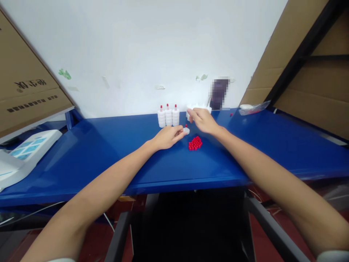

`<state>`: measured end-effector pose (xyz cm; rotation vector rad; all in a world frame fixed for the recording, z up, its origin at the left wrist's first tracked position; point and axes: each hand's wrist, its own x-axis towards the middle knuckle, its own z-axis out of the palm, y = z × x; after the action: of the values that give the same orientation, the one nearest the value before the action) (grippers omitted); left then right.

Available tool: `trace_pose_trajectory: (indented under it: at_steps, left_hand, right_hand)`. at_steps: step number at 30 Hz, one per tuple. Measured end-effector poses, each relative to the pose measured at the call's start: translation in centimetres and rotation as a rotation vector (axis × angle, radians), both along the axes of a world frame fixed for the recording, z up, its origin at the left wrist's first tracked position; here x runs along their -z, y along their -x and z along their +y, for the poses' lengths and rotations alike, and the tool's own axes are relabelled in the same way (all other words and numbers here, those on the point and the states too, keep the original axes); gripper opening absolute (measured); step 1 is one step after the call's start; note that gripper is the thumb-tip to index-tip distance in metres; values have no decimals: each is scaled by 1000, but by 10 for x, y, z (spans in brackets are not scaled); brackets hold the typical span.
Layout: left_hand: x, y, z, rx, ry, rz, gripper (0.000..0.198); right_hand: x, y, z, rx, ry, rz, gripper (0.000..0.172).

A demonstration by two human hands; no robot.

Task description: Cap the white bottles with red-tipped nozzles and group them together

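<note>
Beads (195, 143), small and red, are heaped on the blue metal table (109, 153); many look left. Just behind the heap, a white plastic cap with a red tip (186, 129) is pinched in the left hand (167, 137), tip and long axis upright. Beyond, the right hand (203, 120) is curled; its hold cannot be told. Behind the heap, three white stacks (168, 115) look done.

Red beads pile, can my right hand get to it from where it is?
Probably yes. The red beads pile lies on the bare blue table close beside the right hand, nothing between them; the left hand, pinching a small white piece, is off to the side.
</note>
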<state>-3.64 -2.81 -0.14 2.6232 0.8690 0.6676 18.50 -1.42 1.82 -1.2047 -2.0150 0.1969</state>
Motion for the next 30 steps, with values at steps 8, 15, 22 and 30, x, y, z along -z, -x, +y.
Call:
trace_pose_trajectory:
  at_steps: [8,15,22,30]
  left_hand:
    - [-2,0,0,-54,-123,-142,32]
    - [-1,2,1,-48,-268,-184,25]
    - [2,4,4,-40,-339,-175,19]
    - [1,4,3,-40,-348,-140,18]
  right_hand:
    - [-7,7,-13,-107,28,-101,75]
    - [-14,13,-24,-199,-15,-258,62]
    - [-17,19,-32,-236,26,-343,60]
    - [-13,20,-30,-248,68,-360,63]
